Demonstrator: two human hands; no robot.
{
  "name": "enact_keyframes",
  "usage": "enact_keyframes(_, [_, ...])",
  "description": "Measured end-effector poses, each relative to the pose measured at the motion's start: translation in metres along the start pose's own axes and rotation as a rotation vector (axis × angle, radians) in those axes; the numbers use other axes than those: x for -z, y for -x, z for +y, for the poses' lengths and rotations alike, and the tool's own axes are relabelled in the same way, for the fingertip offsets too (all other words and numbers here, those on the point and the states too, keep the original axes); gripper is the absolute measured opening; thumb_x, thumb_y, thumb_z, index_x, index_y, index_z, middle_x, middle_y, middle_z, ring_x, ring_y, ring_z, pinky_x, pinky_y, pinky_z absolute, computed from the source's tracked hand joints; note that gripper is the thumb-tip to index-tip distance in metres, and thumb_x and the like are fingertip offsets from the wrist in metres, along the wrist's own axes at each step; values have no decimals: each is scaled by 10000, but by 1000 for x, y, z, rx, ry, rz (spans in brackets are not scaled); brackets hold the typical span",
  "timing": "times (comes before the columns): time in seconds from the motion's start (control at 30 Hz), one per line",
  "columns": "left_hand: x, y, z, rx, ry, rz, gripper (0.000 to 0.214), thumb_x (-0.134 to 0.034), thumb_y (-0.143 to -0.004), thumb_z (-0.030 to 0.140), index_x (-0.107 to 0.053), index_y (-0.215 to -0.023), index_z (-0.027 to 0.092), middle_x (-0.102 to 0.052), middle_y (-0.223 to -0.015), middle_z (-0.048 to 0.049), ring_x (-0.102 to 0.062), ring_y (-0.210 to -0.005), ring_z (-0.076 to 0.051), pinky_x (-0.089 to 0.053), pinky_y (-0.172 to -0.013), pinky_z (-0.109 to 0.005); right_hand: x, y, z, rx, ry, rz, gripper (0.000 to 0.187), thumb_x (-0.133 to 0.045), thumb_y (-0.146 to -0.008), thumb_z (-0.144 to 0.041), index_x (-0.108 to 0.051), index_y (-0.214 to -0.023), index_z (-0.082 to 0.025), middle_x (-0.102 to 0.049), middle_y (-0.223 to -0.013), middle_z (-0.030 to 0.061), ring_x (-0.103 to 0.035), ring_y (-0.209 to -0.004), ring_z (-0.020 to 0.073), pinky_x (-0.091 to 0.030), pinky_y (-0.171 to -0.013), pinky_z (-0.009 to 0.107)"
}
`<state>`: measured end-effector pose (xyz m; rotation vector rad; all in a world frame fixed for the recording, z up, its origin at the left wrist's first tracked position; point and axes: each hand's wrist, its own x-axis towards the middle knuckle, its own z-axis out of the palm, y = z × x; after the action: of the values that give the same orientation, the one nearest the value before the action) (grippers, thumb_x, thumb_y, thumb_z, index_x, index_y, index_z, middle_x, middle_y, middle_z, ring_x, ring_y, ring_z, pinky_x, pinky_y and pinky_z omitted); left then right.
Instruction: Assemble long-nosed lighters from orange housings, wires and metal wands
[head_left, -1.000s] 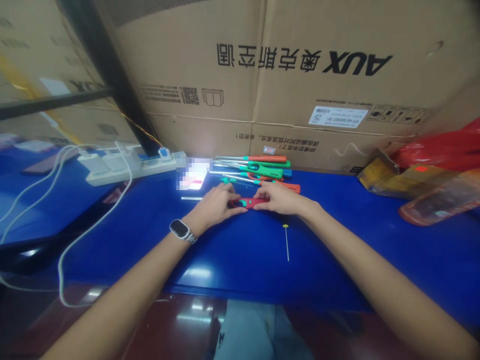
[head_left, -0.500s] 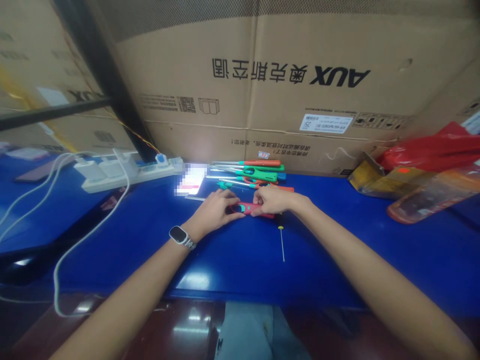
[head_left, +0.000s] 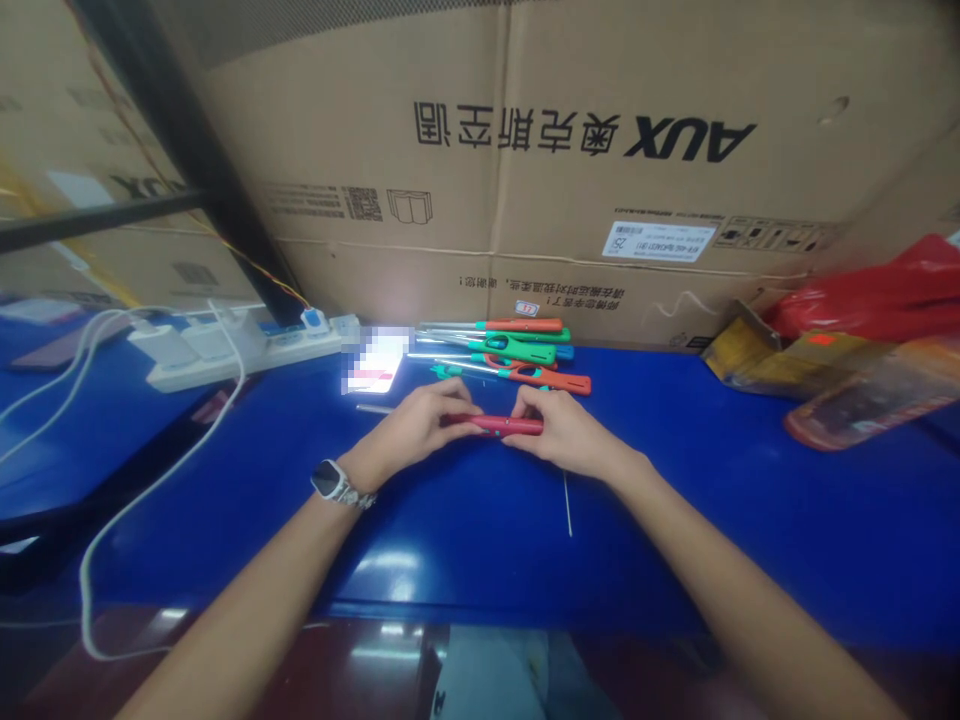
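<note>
A red long-nosed gas lighter lies sideways between my two hands, its narrow edge turned up. My left hand grips its nozzle end, and the metal tube sticks out to the left past the fingers. On the handle end, my right hand is closed with thumb and fingers. Just beyond the hands lie several more gas lighters with green, orange and blue handles. A thin metal rod lies on the table below my right hand, its upper end hidden by that hand.
The blue table backs onto a large cardboard box. A power strip with white plugs and a cable stands left, near a lit phone. A torn yellow box, red bag and plastic bottle are right.
The red lighter has been rolled so its narrow edge faces up, hiding its flat side and trigger opening. My right hand has shifted slightly right and down, covering the rod's yellow end.
</note>
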<state>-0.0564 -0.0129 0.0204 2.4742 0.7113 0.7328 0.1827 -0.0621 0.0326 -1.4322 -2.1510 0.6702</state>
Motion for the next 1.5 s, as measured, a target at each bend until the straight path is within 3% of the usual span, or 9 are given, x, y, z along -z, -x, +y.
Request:
enact_keyframes(0.4, [0,0,3,-88,-188,129,228,-626,-940,364,-740,-1071,215,-650,-980,-58,-599,-904,-200,-470,-815,-354,-1,3,-5,209,46,90,216,-582,-946,-342,-605,-804,-181,-582,-706,-11,-483,-615,122,-317,-594,262])
enact_keyframes(0.5, [-2,-2,6,-49,-246,304,276,-700,-888,365,-699,-1131,233,-647,-1080,-61,-585,-1017,-232,-464,-906,-398,-7,1,-2,161,-48,169,229,-580,-931,-364,-593,-791,-183,-578,-691,-10,-476,-594,122,-325,-578,259])
enact_keyframes(0.6, [-6,-5,16,86,-239,644,279,-716,-865,352,-647,-1099,217,-616,-1109,-67,-560,-1070,-243,-451,-964,-419,-13,-1,-1,75,-157,283,233,-584,-906,-374,-563,-765,-190,-578,-669,-7,-484,-576,128,-352,-565,258])
enact_keyframes(0.7, [-17,-9,28,299,15,913,233,-699,-866,375,-584,-971,202,-613,-1014,-53,-581,-976,-204,-480,-891,-352,-22,-1,-6,-1,-276,356,264,-593,-891,-409,-525,-737,-206,-567,-629,-16,-504,-549,131,-379,-550,257])
enact_keyframes(0.87, [-39,-24,43,598,998,613,435,-669,-846,558,-630,-979,146,-694,-966,-82,-663,-852,-185,-525,-775,-306,-41,-1,-20,-71,-482,355,312,-603,-877,-492,-534,-748,-216,-593,-619,-15,-548,-519,138,-432,-532,267])
enact_keyframes(0.97, [-45,-38,48,587,1296,618,392,-673,-871,493,-646,-1023,133,-718,-947,-91,-689,-833,-196,-548,-772,-324,-45,-2,-26,-108,-658,366,351,-632,-839,-537,-546,-745,-210,-607,-620,-4,-564,-502,143,-452,-514,275])
enact_keyframes(1.17, [-46,-59,48,565,1549,678,189,-613,-934,320,-595,-828,165,-656,-744,-10,-674,-748,-148,-549,-769,-294,-44,-7,-23,-158,-781,314,394,-630,-802,-554,-563,-678,-187,-581,-596,-5,-525,-515,128,-410,-505,256])
enact_keyframes(1.33, [-49,-61,45,520,1710,642,365,-614,-944,260,-402,-658,182,-303,-519,88,-427,-477,-62,-464,-573,-192,-38,-9,-15,-122,-617,266,377,-592,-841,-518,-635,-730,-160,-600,-653,-4,-483,-578,121,-361,-544,249])
enact_keyframes(1.5, [-46,-59,45,483,1748,617,333,-585,-969,236,-414,-690,174,-246,-548,99,-314,-444,-40,-473,-592,-177,-24,-2,-16,-109,-426,233,370,-602,-853,-502,-634,-708,-163,-578,-619,-14,-464,-558,115,-338,-534,250])
